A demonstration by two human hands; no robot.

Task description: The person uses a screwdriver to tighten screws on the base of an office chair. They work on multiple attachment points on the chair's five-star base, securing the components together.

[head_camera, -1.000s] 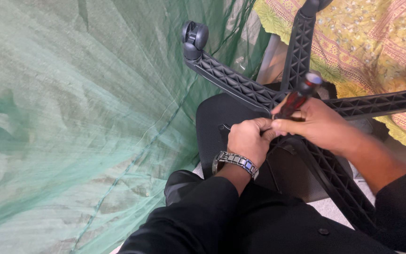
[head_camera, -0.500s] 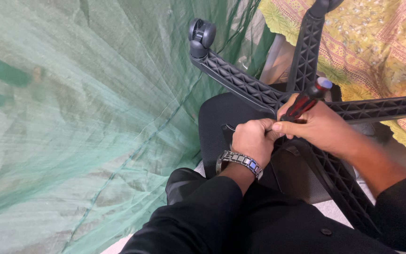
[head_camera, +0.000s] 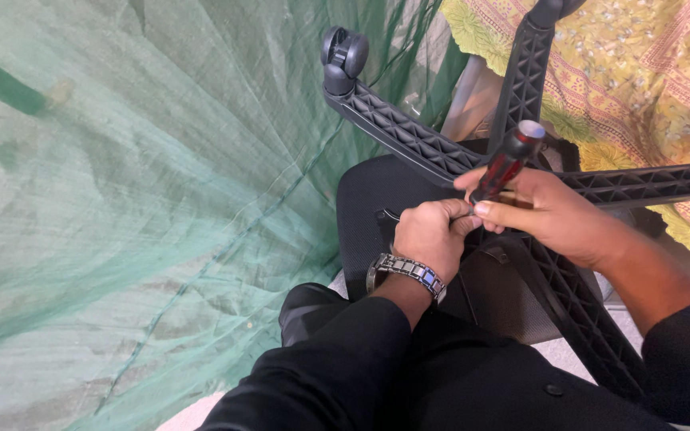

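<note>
black-and-red screwdriver [head_camera: 505,166] — right hand [head_camera: 549,215] closed around handle, left hand [head_camera: 426,238] fisted at hidden tip; slip risks jabbing fingers — chair base [head_camera: 409,140].

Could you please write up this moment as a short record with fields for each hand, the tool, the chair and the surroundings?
Left hand: closed in a fist at the hub, metal wristwatch on the wrist
Right hand: gripping the screwdriver
Screwdriver: red and black handle, tip hidden
Chair base: black, upturned, castor at one arm's end
Surroundings: green netting left, yellow patterned cloth right
</note>
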